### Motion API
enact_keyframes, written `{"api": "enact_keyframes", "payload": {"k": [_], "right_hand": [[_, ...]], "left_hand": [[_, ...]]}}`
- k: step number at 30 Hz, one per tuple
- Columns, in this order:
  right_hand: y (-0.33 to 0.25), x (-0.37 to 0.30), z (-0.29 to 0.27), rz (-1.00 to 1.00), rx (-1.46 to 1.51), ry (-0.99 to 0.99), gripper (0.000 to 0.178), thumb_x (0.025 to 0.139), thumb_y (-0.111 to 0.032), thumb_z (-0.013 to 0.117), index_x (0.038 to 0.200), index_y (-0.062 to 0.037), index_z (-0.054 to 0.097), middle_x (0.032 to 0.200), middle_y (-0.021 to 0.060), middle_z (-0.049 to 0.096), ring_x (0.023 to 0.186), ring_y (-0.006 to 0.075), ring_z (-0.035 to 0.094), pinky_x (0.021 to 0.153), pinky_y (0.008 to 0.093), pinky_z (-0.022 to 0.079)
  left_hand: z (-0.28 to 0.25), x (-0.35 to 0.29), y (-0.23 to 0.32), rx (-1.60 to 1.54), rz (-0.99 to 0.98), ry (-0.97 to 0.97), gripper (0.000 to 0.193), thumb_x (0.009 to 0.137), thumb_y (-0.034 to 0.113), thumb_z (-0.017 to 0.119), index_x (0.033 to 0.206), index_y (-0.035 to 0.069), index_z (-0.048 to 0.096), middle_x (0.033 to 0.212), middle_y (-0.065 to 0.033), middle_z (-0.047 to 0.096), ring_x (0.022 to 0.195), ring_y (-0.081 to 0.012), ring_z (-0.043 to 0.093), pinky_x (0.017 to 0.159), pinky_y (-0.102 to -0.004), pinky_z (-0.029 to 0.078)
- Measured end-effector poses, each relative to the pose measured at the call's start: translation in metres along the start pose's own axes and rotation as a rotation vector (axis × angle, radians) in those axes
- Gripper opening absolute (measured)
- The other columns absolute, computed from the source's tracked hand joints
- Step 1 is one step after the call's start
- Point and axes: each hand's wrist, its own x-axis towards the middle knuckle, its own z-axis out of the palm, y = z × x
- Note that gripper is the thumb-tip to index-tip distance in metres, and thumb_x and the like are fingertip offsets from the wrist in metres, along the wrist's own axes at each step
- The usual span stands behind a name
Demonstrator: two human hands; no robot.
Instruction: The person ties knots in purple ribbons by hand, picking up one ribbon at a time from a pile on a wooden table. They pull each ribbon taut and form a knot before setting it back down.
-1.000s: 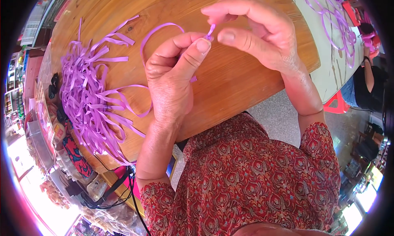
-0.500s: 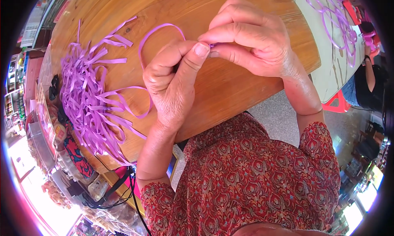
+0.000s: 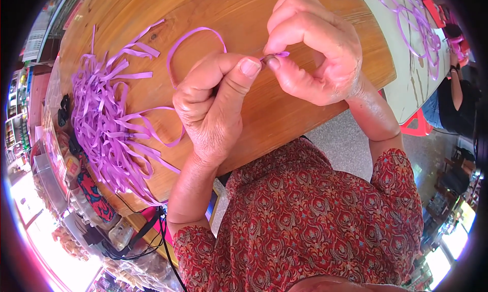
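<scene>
Above the wooden table, my left hand (image 3: pixel 211 101) is closed, with thumb and forefinger pinching a purple ribbon (image 3: pixel 195 30). My right hand (image 3: pixel 320 51) pinches the same ribbon just beside it; a short end pokes out past the right fingertips. From my left hand the ribbon arches up over the tabletop in a loop, and another stretch runs left to the pile. A large tangled heap of purple ribbons (image 3: pixel 109 124) lies left of my left hand. Whether there is a knot between my fingertips is too small to tell.
A pale table (image 3: pixel 406 96) adjoins on the right, bearing looped purple ribbon (image 3: pixel 432 43). Another person in dark clothes (image 3: pixel 460 101) sits there near a red stool (image 3: pixel 418 123). Black cables (image 3: pixel 161 223) and bagged items crowd the lower left.
My right thumb and fingers have shifted slightly right, and the ribbon's short end now shows beyond them. My left hand keeps its pinch and has barely moved.
</scene>
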Motion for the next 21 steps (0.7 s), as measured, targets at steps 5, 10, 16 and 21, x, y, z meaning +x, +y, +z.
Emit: {"api": "enact_keyframes", "payload": {"k": [5,10,16,21], "right_hand": [[-0.002,0.002,0.002,0.028,-0.020,0.012,0.014,0.066,0.002,0.065,0.075,-0.0056,0.058,0.072,0.0064,0.055,0.061,0.0220,0.051,0.057,0.0310,0.037],[0.052,0.007,0.007,-0.409,-0.022,0.055,0.019,0.067,0.001,0.068,0.084,-0.0033,0.061,0.078,0.0079,0.058,0.067,0.0220,0.055,0.060,0.0307,0.040],[0.018,0.004,0.003,-0.393,-0.065,-0.019,0.031,0.068,-0.003,0.073,0.097,-0.0022,0.064,0.083,0.0079,0.059,0.071,0.0224,0.057,0.062,0.0300,0.042],[0.010,-0.006,0.004,-0.019,-0.071,-0.075,0.027,0.067,-0.001,0.073,0.093,-0.0041,0.065,0.081,0.0064,0.058,0.069,0.0212,0.056,0.059,0.0303,0.040]], "left_hand": [[-0.002,0.000,0.001,-0.056,0.017,0.010,0.006,0.082,0.004,0.065,0.080,-0.001,0.065,0.064,0.0027,0.048,0.061,-0.0056,0.040,0.055,-0.0201,0.033],[-0.004,0.000,0.005,-0.069,-0.013,0.054,0.005,0.083,0.003,0.065,0.080,-0.001,0.064,0.065,0.0034,0.050,0.062,-0.0042,0.041,0.055,-0.0190,0.033],[-0.006,0.001,0.004,-0.072,-0.029,0.074,0.003,0.083,0.002,0.064,0.082,-0.001,0.065,0.066,0.0031,0.052,0.061,-0.0028,0.042,0.053,-0.0179,0.033],[-0.004,0.002,0.001,0.001,0.068,0.030,0.004,0.083,0.002,0.064,0.081,-0.001,0.065,0.065,0.0032,0.051,0.060,-0.0029,0.041,0.052,-0.0176,0.032]]}}
